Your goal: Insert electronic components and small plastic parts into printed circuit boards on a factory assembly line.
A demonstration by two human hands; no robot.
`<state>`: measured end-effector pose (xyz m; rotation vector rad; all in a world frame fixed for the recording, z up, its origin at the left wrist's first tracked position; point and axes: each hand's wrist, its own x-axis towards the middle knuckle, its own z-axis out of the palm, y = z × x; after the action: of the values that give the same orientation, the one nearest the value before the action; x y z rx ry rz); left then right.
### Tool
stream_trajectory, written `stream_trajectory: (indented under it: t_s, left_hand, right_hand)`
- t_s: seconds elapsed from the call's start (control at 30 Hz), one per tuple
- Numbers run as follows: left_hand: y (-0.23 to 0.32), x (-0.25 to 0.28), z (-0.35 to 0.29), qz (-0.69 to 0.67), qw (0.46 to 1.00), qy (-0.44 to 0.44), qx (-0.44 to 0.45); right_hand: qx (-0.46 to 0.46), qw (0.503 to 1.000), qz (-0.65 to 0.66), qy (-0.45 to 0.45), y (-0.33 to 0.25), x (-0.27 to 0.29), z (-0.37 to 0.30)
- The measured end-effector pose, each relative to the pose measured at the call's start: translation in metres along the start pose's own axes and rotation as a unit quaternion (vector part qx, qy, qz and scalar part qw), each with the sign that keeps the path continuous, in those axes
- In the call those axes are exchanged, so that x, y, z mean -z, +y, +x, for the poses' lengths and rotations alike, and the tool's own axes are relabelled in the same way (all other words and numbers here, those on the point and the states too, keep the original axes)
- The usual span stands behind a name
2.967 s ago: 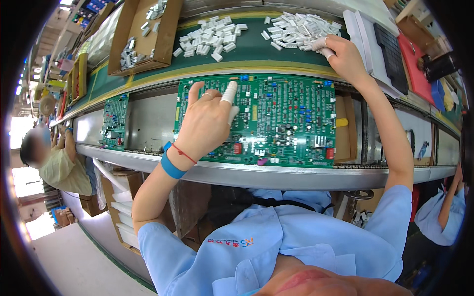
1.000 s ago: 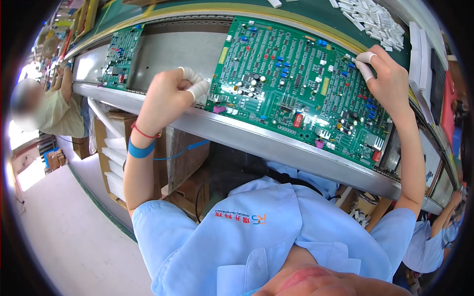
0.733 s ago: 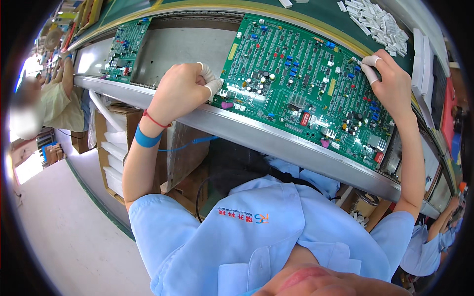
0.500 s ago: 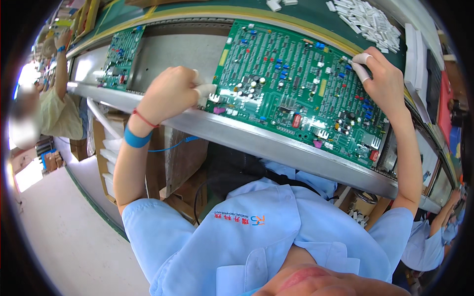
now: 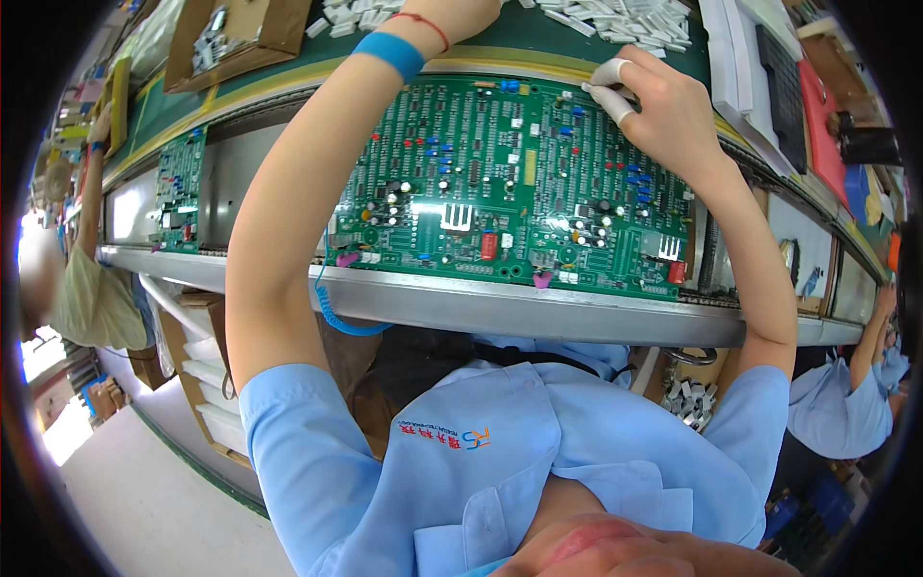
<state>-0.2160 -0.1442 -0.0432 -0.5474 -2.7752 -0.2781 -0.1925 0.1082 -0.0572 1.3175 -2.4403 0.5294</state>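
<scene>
A large green circuit board [image 5: 500, 144] lies on the metal-edged rail in front of me, crowded with small blue, red, black and silver parts. At the board's far edge, my right hand [image 5: 663, 101] is closed in a pinch, with white covers on the thumb and index finger. What sits between those tips is too small to make out. My left hand [image 5: 461, 14] reaches over the board's left part to the far side, beside a pile of small white pieces [image 5: 615, 24]; its fingers are cut off by the picture's top edge. My left forearm hides part of the board.
A blue wrist strap [image 5: 389, 55] circles my left wrist, and a coiled blue cord [image 5: 341, 322] hangs by the rail [image 5: 461, 293]. Farther left on the rail is another circuit board [image 5: 181, 188]. A cardboard box [image 5: 264, 43] holds metal parts. Other people work at both sides.
My left hand has left the board's near left corner and swung up and away to the white pieces. My right hand stays pinched at the far edge; the whole view has shifted.
</scene>
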Motion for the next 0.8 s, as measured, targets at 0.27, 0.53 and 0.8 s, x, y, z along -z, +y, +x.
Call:
stream_trajectory:
  t_s: [0.27,0.53,0.8]
  left_hand:
    - [-0.005,-0.002,0.01,-0.008,0.999,-0.051,0.004]
    - [0.025,0.055,-0.034,-0.108,0.993,0.024,0.029]
    - [0.002,0.078,-0.097,-0.395,0.872,0.023,0.288]
  right_hand:
    - [0.013,1.0,0.001,-0.024,0.001,-0.005,-0.002]
    - [0.023,0.999,-0.022,-0.031,-0.003,-0.008,-0.004]
    - [0.037,0.999,-0.033,0.005,0.008,-0.003,0.045]
